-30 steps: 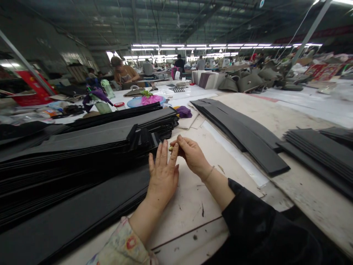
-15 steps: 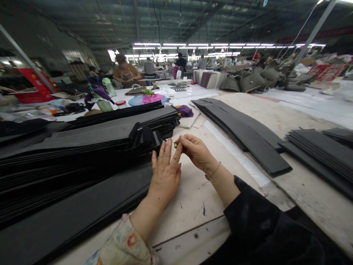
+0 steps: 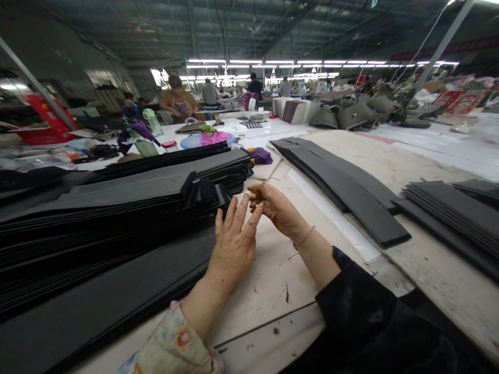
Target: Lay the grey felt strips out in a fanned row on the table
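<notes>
My left hand (image 3: pixel 233 246) is held palm down above the table with its fingers spread, holding nothing. Close to its index fingertip, my right hand (image 3: pixel 278 209) has its thumb and fingers curled round a small yellowish piece (image 3: pixel 252 196); its kind is too small to make out. The two hands meet at the fingertips. To the left lies a tall pile of long black strips (image 3: pixel 128 208), with several short black pieces (image 3: pixel 206 192) on its near end. Part of the pile is hidden behind my left hand.
More dark strips lie in a stack (image 3: pixel 343 187) on the right and in another stack (image 3: pixel 460 213) at the far right. Behind the pile are a purple cloth (image 3: pixel 260 156), a blue plate (image 3: pixel 187 142) and a green bottle (image 3: pixel 153 122). A person (image 3: pixel 177 101) works further back.
My right hand has turned and risen slightly, its fingers further from the left index fingertip. The yellowish piece has moved up and to the right with it. My left fingers are spread a little wider.
</notes>
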`<act>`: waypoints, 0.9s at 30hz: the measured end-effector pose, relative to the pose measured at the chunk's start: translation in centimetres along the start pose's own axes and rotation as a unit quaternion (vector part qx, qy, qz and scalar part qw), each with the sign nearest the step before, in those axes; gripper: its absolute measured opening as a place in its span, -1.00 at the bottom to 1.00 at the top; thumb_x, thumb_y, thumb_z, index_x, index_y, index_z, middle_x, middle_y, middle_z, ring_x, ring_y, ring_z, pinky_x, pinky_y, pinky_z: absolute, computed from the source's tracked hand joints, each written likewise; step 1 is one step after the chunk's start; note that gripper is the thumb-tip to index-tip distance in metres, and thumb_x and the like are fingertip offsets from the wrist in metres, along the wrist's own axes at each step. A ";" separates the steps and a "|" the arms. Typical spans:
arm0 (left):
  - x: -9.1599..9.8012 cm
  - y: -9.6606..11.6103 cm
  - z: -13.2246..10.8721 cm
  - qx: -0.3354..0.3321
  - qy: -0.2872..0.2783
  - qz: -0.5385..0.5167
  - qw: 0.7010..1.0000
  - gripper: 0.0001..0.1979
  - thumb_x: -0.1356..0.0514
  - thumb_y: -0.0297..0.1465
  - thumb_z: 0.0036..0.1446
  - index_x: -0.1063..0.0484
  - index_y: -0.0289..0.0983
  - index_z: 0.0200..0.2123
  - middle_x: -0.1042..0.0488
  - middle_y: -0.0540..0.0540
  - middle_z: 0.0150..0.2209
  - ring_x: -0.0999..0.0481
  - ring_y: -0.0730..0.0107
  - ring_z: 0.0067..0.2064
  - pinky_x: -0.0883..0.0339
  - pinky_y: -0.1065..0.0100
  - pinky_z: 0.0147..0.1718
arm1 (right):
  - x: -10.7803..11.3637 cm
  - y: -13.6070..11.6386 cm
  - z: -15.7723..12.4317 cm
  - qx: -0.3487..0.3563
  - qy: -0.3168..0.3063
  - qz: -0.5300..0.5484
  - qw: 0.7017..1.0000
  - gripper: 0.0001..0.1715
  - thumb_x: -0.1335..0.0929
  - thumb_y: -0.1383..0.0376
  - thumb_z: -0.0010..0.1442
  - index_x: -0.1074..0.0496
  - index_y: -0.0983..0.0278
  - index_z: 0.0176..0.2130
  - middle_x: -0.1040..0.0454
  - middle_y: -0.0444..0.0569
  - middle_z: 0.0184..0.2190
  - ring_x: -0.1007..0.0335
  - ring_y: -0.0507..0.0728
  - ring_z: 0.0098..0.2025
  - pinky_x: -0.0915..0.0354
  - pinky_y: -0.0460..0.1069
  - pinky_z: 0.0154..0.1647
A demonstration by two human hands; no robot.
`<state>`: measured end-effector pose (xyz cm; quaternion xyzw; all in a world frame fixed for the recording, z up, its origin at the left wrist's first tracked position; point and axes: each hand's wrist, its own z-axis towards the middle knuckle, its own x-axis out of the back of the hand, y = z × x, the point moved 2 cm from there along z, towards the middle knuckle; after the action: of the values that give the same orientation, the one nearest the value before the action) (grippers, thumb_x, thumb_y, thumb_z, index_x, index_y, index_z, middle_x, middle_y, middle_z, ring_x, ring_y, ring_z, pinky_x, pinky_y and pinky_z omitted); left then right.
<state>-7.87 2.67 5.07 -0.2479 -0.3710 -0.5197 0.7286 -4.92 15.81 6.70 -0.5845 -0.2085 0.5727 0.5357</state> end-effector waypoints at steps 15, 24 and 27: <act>-0.2 0.8 -0.4 -0.009 -0.026 0.053 0.998 -0.46 -0.01 -0.52 0.09 -0.11 -0.17 0.16 -0.02 -0.14 0.24 0.13 0.07 0.27 0.22 -0.10 0.15 | 0.0 0.4 0.0 0.089 0.014 -0.141 0.986 -0.70 -0.37 0.11 0.01 -0.32 0.29 -0.48 -0.32 -0.21 -0.58 -0.22 -0.06 -0.52 -0.15 -0.12 -0.49; 0.6 0.4 0.4 0.089 0.006 -0.374 0.923 -0.55 -0.05 -0.40 0.13 -0.17 -0.12 0.12 -0.01 -0.08 0.25 0.06 0.20 0.26 0.16 0.04 0.18 | 0.4 0.1 0.3 0.059 0.049 -0.021 0.997 -0.66 -0.38 0.07 -0.02 -0.26 0.26 -0.48 -0.26 -0.25 -0.58 -0.17 -0.09 -0.56 -0.15 -0.14 -0.51; 1.0 -0.5 0.9 0.235 0.040 -0.658 0.715 -0.56 0.01 -0.24 0.16 -0.16 -0.14 0.11 -0.18 -0.12 0.18 -0.15 0.23 0.19 -0.05 0.10 0.12 | 0.4 -1.0 0.0 0.063 0.033 0.029 0.997 -0.65 -0.37 0.06 0.00 -0.22 0.24 -0.51 -0.22 -0.25 -0.58 -0.13 -0.08 -0.58 -0.14 -0.12 -0.53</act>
<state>-8.42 2.55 6.41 0.2587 -0.5212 -0.7734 0.2516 -4.48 16.51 7.35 -0.5744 -0.1373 0.5798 0.5613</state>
